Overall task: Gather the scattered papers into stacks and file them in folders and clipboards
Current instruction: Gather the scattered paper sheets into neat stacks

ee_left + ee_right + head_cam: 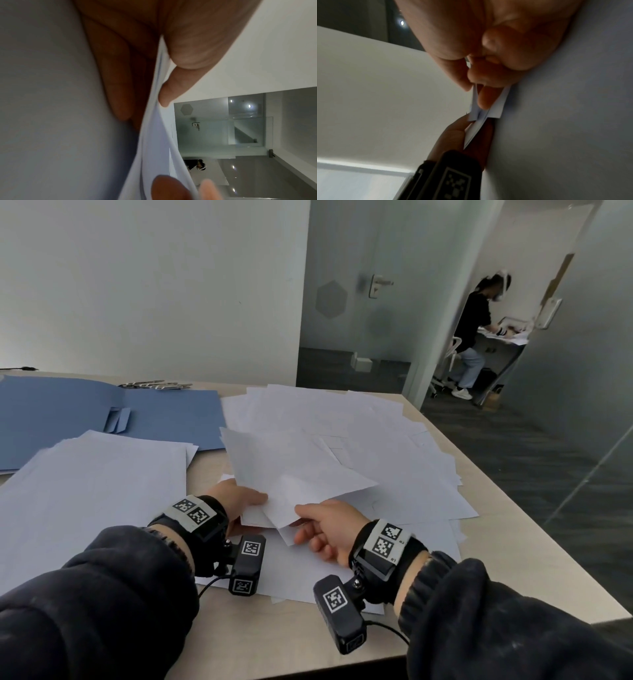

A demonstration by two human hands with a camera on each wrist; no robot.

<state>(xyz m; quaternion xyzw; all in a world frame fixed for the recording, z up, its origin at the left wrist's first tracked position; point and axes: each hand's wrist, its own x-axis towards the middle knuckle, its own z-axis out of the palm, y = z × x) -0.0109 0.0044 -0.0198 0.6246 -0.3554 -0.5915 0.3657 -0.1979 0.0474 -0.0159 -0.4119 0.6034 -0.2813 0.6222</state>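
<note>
Both hands hold a small bunch of white sheets [287, 470] lifted above the table. My left hand [239, 501] pinches its near left edge, thumb on top, seen close in the left wrist view as sheets [154, 135] under the thumb. My right hand [325, 525] pinches the near right corner; in the right wrist view its fingers grip the sheet corner [477, 108]. Scattered white papers [394, 446] cover the table's right half. A gathered stack [92, 484] lies at the left. An open blue folder [68, 419] lies behind that stack.
Metal clips [157, 385] lie at the folder's far edge. The table edge [513, 525] runs along the right, with dark floor beyond. A person [476, 337] works at a desk in the room behind glass walls.
</note>
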